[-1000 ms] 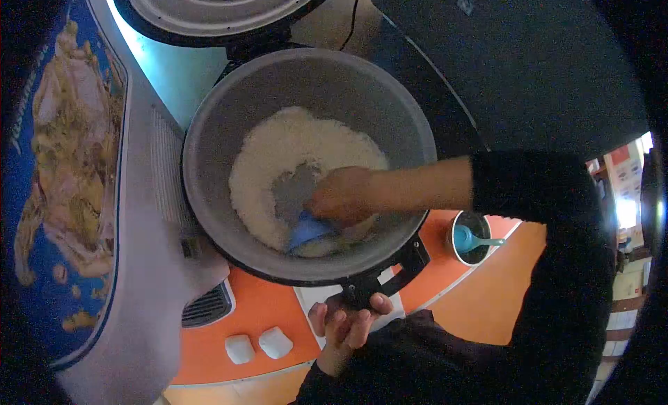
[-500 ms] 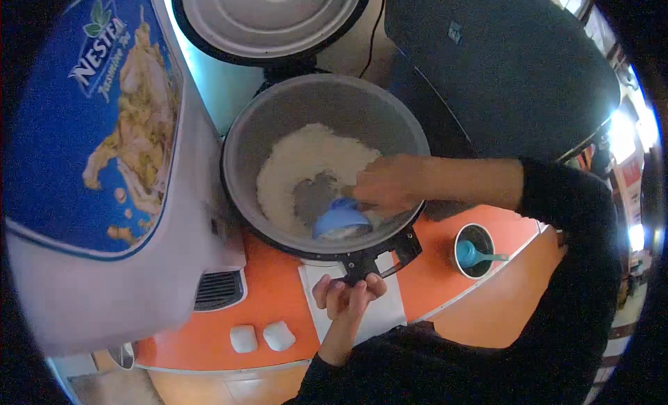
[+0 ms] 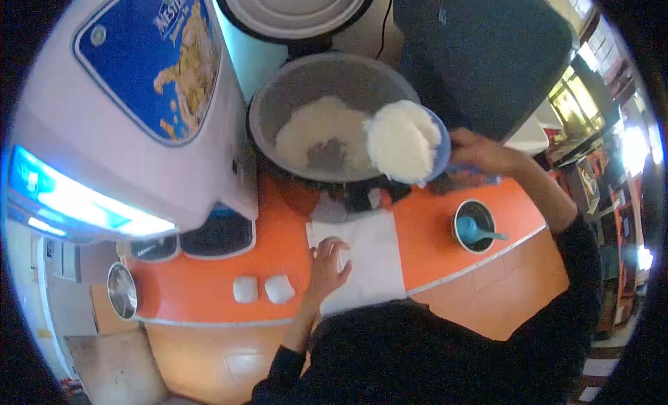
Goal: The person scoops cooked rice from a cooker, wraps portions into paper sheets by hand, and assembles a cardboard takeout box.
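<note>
A blue scoop (image 3: 442,144), heaped with white rice (image 3: 402,142), is held by its handle in my right hand (image 3: 483,156). It is raised over the near right rim of the rice cooker (image 3: 259,130). More rice (image 3: 316,123) lies inside the pot, with a bare patch showing at its bottom. My left hand (image 3: 327,267) is at the left edge of a white paper sheet (image 3: 365,255) on the orange counter, its fingers apart and slightly curled, with nothing seen in them.
A metal cup holding a teal ladle (image 3: 470,229) stands at right. Two white wrapped bundles, one left (image 3: 245,290) and one right (image 3: 280,289), sit left of the paper. A Nestea dispenser (image 3: 226,147) rises at left; the cooker's lid (image 3: 299,12) stands open behind. A steel bowl (image 3: 122,291) is far left.
My right hand has lifted the scoop out of the pot, up and to the right, full of rice. My left hand has left the cooker's front and come down to the paper. The view has shifted.
</note>
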`<act>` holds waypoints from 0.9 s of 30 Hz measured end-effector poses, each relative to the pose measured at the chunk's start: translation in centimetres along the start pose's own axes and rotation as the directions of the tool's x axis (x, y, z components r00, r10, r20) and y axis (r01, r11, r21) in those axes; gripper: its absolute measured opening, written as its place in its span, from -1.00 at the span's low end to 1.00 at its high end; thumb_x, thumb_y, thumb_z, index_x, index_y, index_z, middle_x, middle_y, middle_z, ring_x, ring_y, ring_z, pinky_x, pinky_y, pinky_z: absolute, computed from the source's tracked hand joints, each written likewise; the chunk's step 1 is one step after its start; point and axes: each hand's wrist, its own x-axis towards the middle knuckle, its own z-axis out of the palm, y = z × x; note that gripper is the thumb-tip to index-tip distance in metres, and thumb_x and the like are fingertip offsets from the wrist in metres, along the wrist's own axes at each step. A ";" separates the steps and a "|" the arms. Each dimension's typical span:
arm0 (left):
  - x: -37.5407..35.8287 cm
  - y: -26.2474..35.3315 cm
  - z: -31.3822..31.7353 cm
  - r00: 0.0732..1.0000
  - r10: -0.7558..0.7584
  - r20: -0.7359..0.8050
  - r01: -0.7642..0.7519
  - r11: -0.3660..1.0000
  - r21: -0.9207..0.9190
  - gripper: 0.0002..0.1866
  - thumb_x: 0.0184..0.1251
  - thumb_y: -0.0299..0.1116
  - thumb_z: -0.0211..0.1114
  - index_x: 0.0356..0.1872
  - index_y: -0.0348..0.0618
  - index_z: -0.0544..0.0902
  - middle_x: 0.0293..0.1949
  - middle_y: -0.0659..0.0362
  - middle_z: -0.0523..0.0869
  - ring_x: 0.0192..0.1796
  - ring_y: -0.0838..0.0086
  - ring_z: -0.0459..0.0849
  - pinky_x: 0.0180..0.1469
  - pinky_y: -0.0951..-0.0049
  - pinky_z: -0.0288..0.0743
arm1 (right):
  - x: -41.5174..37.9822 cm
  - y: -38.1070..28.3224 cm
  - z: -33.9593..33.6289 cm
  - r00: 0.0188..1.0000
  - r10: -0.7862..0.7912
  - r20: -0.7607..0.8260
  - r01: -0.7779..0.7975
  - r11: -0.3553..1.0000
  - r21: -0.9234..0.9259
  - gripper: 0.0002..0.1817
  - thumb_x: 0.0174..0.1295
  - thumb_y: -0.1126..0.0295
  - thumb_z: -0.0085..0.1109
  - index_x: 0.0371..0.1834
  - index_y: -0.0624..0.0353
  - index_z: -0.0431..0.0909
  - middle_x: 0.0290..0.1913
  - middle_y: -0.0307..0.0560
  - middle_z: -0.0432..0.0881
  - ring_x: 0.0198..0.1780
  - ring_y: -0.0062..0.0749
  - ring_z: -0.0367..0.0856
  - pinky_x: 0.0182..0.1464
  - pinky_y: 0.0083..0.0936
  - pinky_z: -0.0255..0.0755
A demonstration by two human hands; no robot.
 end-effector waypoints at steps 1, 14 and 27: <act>-0.7 -0.8 0.7 1.000 -0.023 0.014 0.023 1.000 -0.007 -0.40 0.06 -0.13 0.39 0.09 -0.09 0.36 0.22 0.09 0.30 0.27 0.16 0.29 0.20 -0.12 0.09 | -1.0 1.2 1.6 0.998 -0.001 -0.064 -0.009 0.988 -0.152 -0.66 0.18 0.31 0.14 -0.03 0.24 0.46 -0.61 -0.30 0.36 -0.72 -0.64 0.31 -0.78 -0.64 0.18; -3.7 -3.2 4.3 0.993 -0.102 0.054 0.105 0.993 -0.060 0.40 -0.45 0.22 0.55 0.45 -0.20 -0.06 0.49 0.02 -0.06 0.53 0.16 -0.12 0.43 -0.15 -0.20 | 10.5 31.9 18.6 0.877 0.275 -0.393 -0.304 0.953 -0.011 -0.73 0.15 0.43 0.14 -0.09 0.33 0.54 -0.45 0.00 0.56 -0.49 -0.38 0.55 -0.52 -0.43 0.43; -4.1 -3.7 4.7 0.990 -0.139 0.033 0.140 0.990 -0.010 0.47 -0.54 0.24 0.57 0.43 -0.31 -0.09 0.49 -0.07 -0.10 0.53 0.13 -0.16 0.49 0.14 -0.11 | 11.5 27.4 25.4 0.618 -0.549 -0.562 -0.212 0.572 -0.793 -0.30 0.12 0.38 0.11 0.41 -0.20 0.22 -0.35 -0.04 0.53 -0.40 -0.12 0.56 -0.34 -0.22 0.48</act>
